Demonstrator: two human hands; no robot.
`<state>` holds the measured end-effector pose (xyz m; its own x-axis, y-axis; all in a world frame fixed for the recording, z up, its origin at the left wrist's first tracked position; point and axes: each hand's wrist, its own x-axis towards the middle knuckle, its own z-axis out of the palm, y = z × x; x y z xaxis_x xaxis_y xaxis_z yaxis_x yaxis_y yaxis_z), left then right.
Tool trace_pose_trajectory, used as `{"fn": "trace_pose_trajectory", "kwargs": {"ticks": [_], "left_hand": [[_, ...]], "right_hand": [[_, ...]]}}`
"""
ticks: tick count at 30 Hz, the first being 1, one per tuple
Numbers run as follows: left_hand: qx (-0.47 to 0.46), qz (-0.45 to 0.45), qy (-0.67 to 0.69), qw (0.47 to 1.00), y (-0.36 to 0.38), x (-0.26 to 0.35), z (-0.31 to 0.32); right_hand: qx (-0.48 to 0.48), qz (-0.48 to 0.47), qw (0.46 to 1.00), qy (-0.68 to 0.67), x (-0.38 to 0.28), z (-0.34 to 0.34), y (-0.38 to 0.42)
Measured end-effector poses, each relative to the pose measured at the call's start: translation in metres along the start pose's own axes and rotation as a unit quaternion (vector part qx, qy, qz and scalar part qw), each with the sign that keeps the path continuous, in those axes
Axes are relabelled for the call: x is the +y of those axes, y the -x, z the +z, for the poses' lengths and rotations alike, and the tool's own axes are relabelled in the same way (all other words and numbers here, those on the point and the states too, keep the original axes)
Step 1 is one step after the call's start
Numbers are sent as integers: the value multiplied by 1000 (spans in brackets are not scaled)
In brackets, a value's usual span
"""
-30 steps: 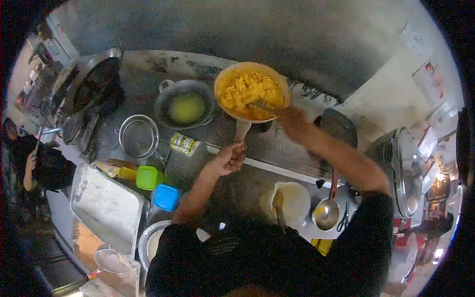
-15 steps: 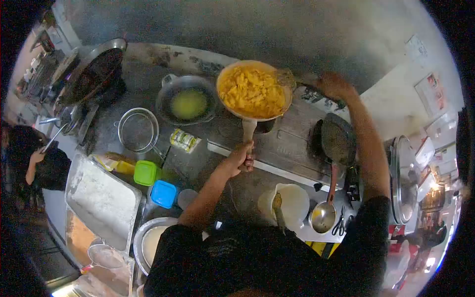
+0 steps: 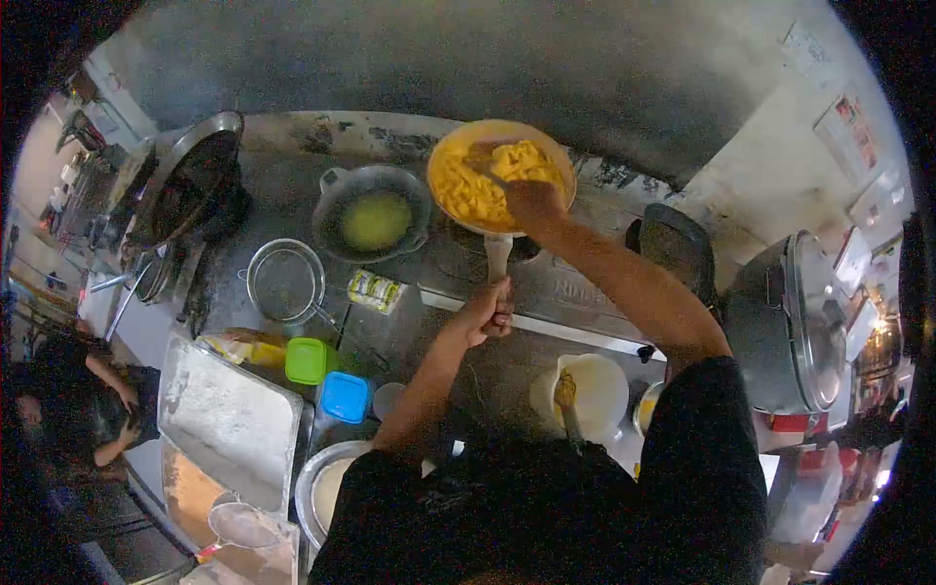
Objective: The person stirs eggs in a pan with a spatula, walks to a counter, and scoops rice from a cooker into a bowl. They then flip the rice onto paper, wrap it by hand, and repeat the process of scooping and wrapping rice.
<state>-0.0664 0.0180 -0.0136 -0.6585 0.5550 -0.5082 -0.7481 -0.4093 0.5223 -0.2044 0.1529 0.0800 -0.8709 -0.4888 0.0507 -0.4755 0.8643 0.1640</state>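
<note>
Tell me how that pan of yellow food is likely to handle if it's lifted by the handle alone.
Probably front-heavy: the pan is piled with yellow food and the left hand holds only the end of its long handle, so it may dip forward. The loose pieces would likely slide if tilted. The right hand is over the food.

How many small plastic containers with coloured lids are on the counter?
2: a green-lidded container beside the floured tray, and a blue-lidded container just right of it. Others may be hidden.

Pan [image 3: 499,180] upper centre; pot [image 3: 375,214] left of it; strainer [image 3: 285,283] lower left; tray [image 3: 229,419] at bottom left.
</note>
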Motion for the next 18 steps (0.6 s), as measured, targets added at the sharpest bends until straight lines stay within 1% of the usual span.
{"fn": "trace_pose_trajectory", "kwargs": {"ticks": [1,2,3,5,7,8,10,11,13,16,17,18], "left_hand": [[-20,2,31,999,-9,-5,-10],[-42,3,62,997,-18,-11,-18],[-30,16,78,996,-15,-12,-13],[-7,43,109,993,-5,-11,1],[15,62,168,984,-3,-11,14],[27,71,197,977,-3,-12,17],[-42,56,209,975,-11,-17,-1],[-76,47,215,973,-16,-20,-9],[-59,49,175,982,-20,-21,-13],[-11,51,117,992,-17,-18,-7],[10,54,100,994,-15,-16,-5],[10,56,67,996,-15,-15,-3]], "right_hand": [[-21,-2,1000,0,0,1,13],[13,0,1000,23,0,2,31],[47,1,998,48,-1,-4,51],[47,18,997,56,15,-22,70],[-18,51,998,20,33,-47,81],[-28,44,998,29,41,-65,90],[-48,29,997,44,43,-113,111],[-44,25,999,9,40,-128,119],[-34,21,997,-65,35,-145,131],[7,-82,991,-108,39,-101,125],[41,-97,985,-137,36,-89,122],[75,-114,977,-166,24,-81,116]]}}
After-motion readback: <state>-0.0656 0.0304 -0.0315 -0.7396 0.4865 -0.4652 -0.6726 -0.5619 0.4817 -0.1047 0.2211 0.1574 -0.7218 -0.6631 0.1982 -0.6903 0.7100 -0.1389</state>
